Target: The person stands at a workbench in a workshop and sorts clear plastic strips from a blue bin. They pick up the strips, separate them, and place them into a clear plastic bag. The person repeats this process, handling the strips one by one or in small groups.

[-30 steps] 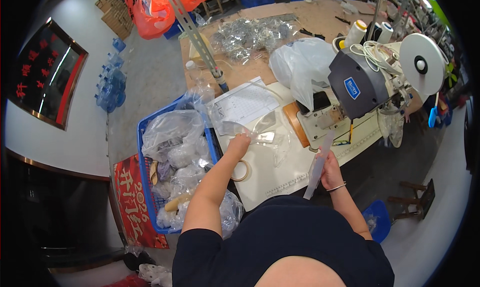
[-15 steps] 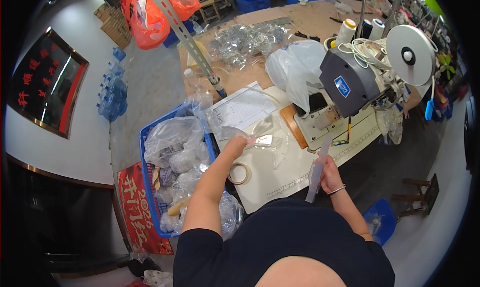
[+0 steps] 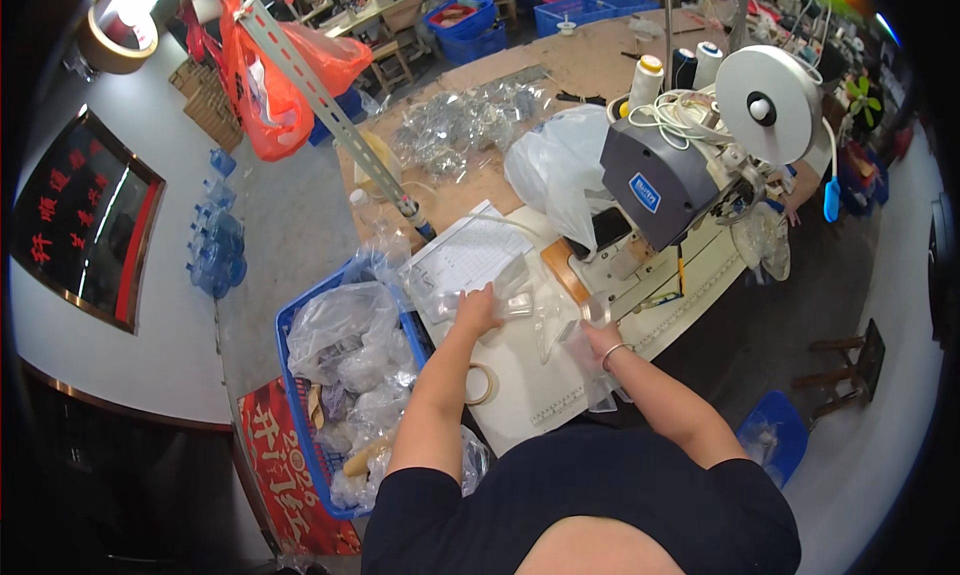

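Note:
My left hand [image 3: 478, 309] is closed at the edge of a clear plastic piece [image 3: 517, 303] lying on the white sewing table [image 3: 505, 375], beside the printed paper sheet [image 3: 473, 253]. Its fingertips are partly hidden. My right hand [image 3: 602, 339] grips a clear, flexible plastic strip [image 3: 590, 373] that hangs toward the table's near edge, just in front of the sewing machine [image 3: 655, 180]. More thin clear plastic [image 3: 548, 330] lies between the two hands. A roll of tape [image 3: 481, 384] rests beside my left forearm.
A blue basket [image 3: 284, 360] full of plastic bags stands against the table's left side. A slotted metal post [image 3: 335, 125] rises behind the paper. Near the machine are a white plastic bag [image 3: 565, 165] and thread cones [image 3: 647, 80]. A stool [image 3: 845, 367] stands at right.
My right hand has moved left and farther over the table with the plastic strip, closer to my left hand. My left hand stays at the clear plastic. The whole view has shifted slightly.

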The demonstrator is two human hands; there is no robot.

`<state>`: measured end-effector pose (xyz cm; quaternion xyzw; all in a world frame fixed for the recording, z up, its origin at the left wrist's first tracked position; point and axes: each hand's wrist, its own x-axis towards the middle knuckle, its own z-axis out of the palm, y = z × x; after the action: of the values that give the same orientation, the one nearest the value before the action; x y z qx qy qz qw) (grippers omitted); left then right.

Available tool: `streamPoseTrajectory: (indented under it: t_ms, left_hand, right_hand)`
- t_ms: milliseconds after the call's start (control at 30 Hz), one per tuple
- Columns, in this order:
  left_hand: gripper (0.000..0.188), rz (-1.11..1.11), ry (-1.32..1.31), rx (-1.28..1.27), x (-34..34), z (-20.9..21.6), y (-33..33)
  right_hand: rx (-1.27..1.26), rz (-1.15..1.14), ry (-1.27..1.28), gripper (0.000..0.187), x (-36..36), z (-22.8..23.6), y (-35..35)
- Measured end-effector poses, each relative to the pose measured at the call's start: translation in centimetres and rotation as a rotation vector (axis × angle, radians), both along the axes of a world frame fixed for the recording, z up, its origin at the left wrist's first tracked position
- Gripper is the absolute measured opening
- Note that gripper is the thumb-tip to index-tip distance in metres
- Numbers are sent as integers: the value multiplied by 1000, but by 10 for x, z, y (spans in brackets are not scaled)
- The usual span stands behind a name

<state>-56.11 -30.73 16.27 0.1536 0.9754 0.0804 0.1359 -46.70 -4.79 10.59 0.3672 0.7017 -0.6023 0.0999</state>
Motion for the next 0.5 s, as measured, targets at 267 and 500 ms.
streamPoseTrajectory:
  t_ms: [267,500]
  left_hand:
    - [37,442,-385,1503,2,78,-26]
    - [36,437,-655,1999,86,89,11]
  right_hand:
    - [679,270,543,76,-20,44,-40]
    - [23,760,662,43,-21,184,-71]
